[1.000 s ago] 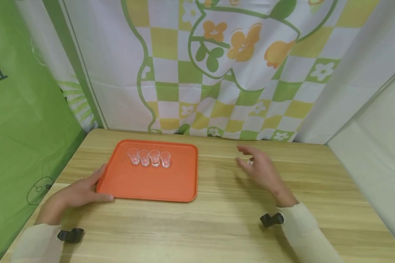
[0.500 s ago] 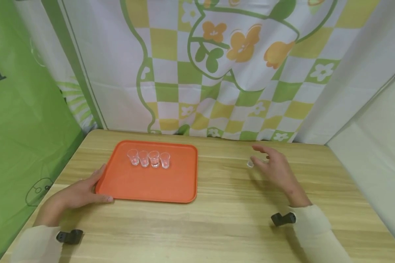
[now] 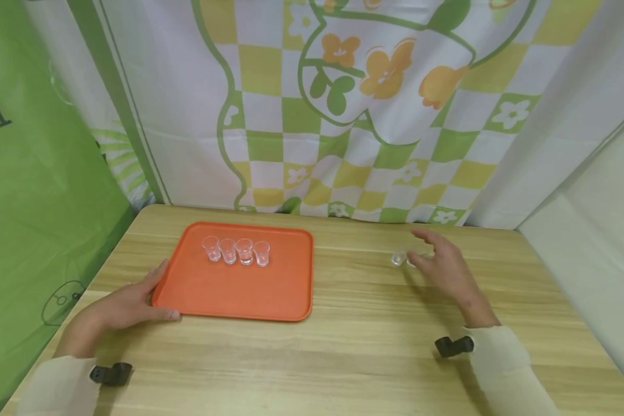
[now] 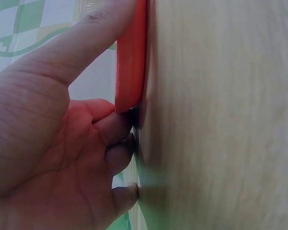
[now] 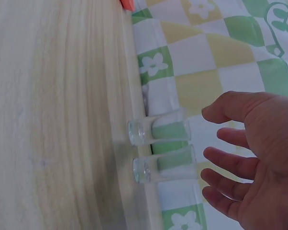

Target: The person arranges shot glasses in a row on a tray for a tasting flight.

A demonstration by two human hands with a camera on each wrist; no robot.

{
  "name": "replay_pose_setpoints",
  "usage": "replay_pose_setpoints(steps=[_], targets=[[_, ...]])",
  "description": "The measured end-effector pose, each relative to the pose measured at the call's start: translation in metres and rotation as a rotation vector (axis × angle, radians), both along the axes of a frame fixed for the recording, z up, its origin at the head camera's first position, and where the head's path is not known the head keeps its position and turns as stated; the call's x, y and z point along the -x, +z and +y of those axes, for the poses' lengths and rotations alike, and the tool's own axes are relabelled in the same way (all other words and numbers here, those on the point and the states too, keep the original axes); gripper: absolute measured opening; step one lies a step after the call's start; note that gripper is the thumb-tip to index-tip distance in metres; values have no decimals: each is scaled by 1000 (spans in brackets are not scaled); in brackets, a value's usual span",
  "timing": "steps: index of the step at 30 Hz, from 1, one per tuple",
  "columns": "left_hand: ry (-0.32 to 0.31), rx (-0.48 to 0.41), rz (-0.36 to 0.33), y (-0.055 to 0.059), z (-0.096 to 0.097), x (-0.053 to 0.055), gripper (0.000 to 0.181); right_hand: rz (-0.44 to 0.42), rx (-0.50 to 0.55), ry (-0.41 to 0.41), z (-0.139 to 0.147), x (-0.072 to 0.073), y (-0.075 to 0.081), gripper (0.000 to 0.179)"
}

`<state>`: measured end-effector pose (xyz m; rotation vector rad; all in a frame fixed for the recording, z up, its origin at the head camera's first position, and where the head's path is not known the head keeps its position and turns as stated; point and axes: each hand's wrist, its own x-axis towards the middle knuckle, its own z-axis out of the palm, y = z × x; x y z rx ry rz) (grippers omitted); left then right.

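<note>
An orange-red tray lies on the table, with several clear shot glasses standing in a row on it. My left hand rests at its near left corner, thumb along the front edge and fingers along the left side. In the left wrist view the fingertips touch down beside the tray. My right hand hovers by two more upright shot glasses, fingers parted and holding nothing. In the right wrist view one glass stands close beside the other glass, both apart from the fingers.
The wooden table spreads between and in front of the hands. A patterned curtain hangs along its back edge. A green sheet stands on the left, a pale wall on the right.
My right hand has moved to the right, uncovering one shot glass and part of another. My left hand, the tray and its glasses have stayed in place.
</note>
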<state>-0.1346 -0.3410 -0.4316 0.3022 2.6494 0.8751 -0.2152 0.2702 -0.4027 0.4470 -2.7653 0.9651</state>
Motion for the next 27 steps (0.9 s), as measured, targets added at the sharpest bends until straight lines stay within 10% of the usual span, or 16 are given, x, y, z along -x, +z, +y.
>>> replay_pose_setpoints(steps=[27], targets=[[-4,0,19,1,1,-1,117,-120,-15,-28,15,3,-14,49]])
